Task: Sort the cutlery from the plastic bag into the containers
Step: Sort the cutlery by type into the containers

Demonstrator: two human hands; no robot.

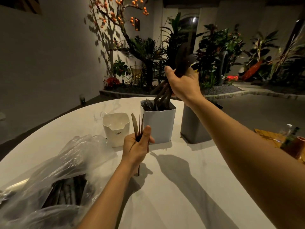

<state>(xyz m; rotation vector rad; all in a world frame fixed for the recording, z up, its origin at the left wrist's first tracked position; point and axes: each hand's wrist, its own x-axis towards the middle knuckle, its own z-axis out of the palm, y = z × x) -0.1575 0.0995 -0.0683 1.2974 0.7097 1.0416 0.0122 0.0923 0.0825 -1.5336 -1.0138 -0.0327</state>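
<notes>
We judge the dark cutlery light, stiff and slick, best gripped mid-handle. Our right hand (183,83) clasps a bundle (163,95) whose lower ends dip into the white container (158,128). Our left hand (137,146) pinches a knife (134,123) and at least 2 thinner pieces. We count 3 containers, including the cream container (115,131) and the grey container (193,128). 1 plastic bag (57,171) on the tabletop (181,187) holds more.

The plastic bag (49,176) lies left of three containers (158,123) standing side by side on the table (181,187).
</notes>
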